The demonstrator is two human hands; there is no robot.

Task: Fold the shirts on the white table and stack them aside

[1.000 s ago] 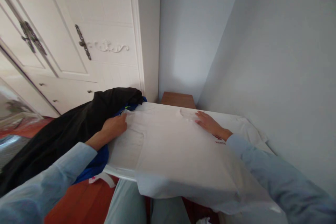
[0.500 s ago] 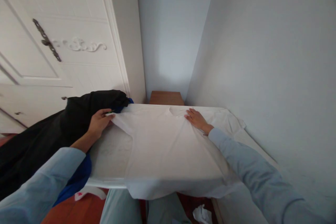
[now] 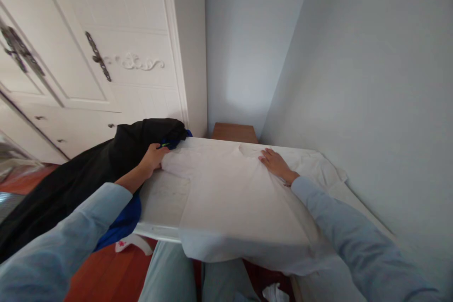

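Note:
A white T-shirt [image 3: 226, 193] lies spread over a white table [image 3: 163, 203], its collar toward the far edge and its hem hanging over the near edge. At the far left, my left hand [image 3: 153, 158] is closed on the end of one sleeve. My right hand [image 3: 278, 164] lies flat on the shirt beside the collar, fingers stretched out. Near my right wrist a small dark print partly shows on the shirt's chest. The sleeve on the right side lies somewhat crumpled.
Black clothing [image 3: 102, 155] with blue clothing [image 3: 123, 219] beneath it drapes over the table's left end. A white wardrobe [image 3: 141, 28] stands behind on the left, a grey wall [image 3: 371, 80] on the right. Behind the table is a brown wooden piece [image 3: 235, 132]. Crumpled white material [image 3: 275, 292] lies on the floor.
The left sleeve has opened out wider and flatter, with my left hand still at its end. My right hand stays by the collar. The whole view has shifted leftward.

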